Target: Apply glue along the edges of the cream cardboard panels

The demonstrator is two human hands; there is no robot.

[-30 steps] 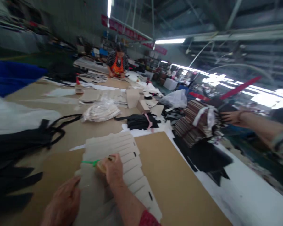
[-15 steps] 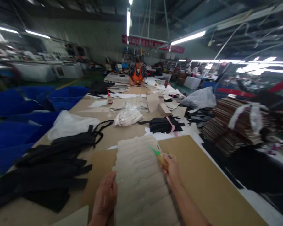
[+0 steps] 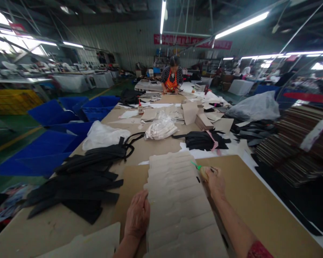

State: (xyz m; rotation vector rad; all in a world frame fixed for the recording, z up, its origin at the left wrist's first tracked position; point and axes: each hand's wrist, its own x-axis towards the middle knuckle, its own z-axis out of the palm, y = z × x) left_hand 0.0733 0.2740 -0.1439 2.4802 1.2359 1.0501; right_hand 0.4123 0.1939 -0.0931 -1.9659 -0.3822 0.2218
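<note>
My right hand (image 3: 215, 181) is closed around a small glue bottle (image 3: 204, 172) of yellowish colour with a thin green nozzle. Its tip points left, over the upper right edge of several overlapping beige cardboard pieces (image 3: 174, 200). They lie fanned in steps down the table, and a small black mark shows near their right edge. Against their left edge my left hand (image 3: 137, 215) is closed, fingers together and fingertips partly hidden at the edge. Beneath lies a brown board (image 3: 247, 193).
Black fabric strips (image 3: 88, 190) lie at left, beside a white plastic bag (image 3: 104, 135). A clear bag (image 3: 161, 127) and a tied black bundle (image 3: 204, 140) sit ahead. Bound boards (image 3: 293, 143) are stacked at right. Blue bins (image 3: 51, 143) stand left. A person (image 3: 172, 77) works at the far end.
The camera view has turned left, so the scene sits farther right. The glue nozzle has moved from over the cardboard toward its upper right edge. My left hand stays at the left edge.
</note>
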